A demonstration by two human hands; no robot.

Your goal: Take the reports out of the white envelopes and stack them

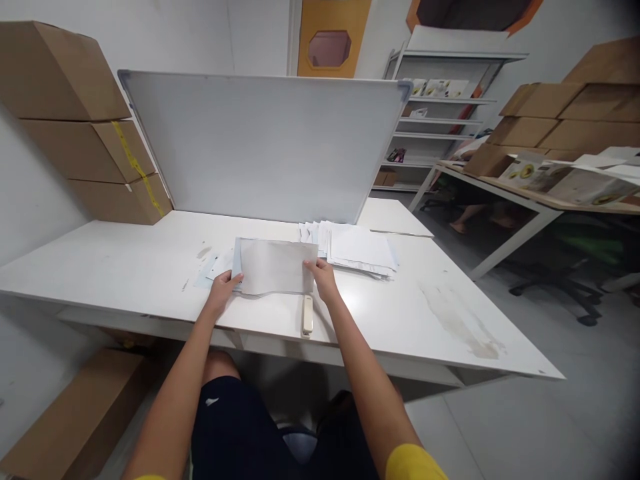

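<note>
Between my two hands, a few sheets of paper [277,267] are held up slightly above the white table, a bluish edge showing at their left. My left hand [223,291] pinches the lower left corner, thumb on top. The right edge is gripped by my right hand [324,277], its thumb over the front. Just below the sheets lies a cream stapler [307,315], pointing toward me and touched by neither hand. Behind on the right sits a stack of papers [361,247]. Some bluish and white papers [213,270] lie partly hidden behind my left hand.
A whiteboard [270,147] leans upright along the table's back. Cardboard boxes [110,150] are stacked at the left end. To the right, another table [540,203] carries boxes, with a person's leg visible beneath. A metal shelf [450,100] stands behind.
</note>
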